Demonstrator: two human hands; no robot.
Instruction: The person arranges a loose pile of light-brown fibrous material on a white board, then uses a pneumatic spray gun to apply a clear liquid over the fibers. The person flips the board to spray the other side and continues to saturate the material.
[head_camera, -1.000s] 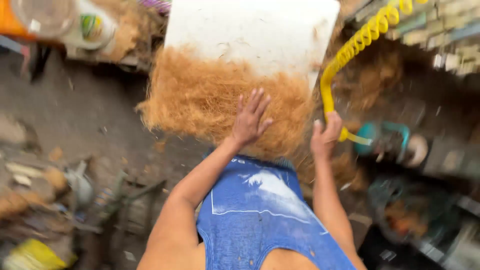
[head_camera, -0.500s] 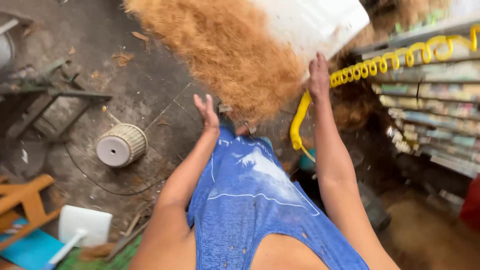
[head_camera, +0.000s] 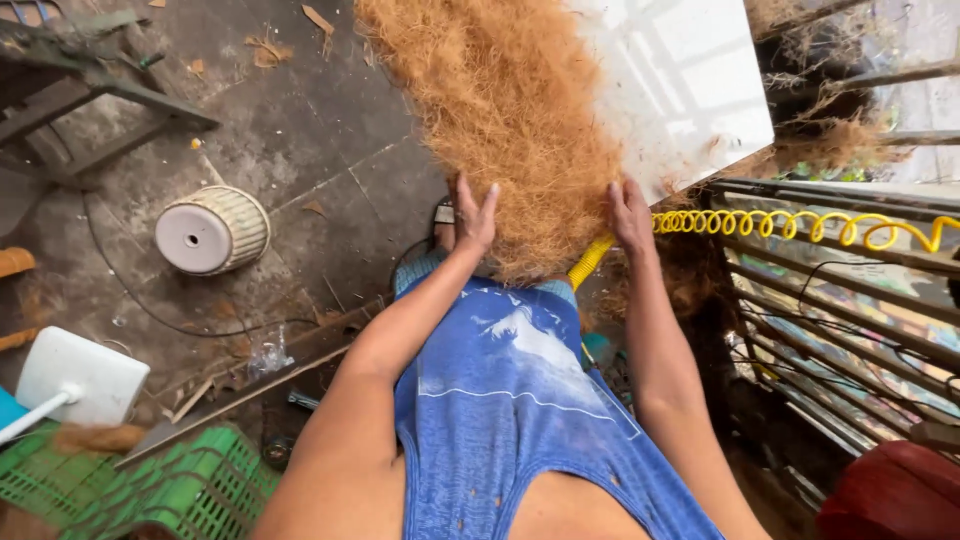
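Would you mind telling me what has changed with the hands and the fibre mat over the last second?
The left hand, which hung clear of the brown fibre mat half a second ago, now presses its near edge, fingers spread. The right hand has kept to the mat's right edge throughout. The white board still backs the mat, and the yellow coiled hose remains alongside.

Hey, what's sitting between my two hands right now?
In the head view, the lower edge of the shaggy brown coconut-fibre mat fills the stretch between the left hand and the right hand; both hands press against it.
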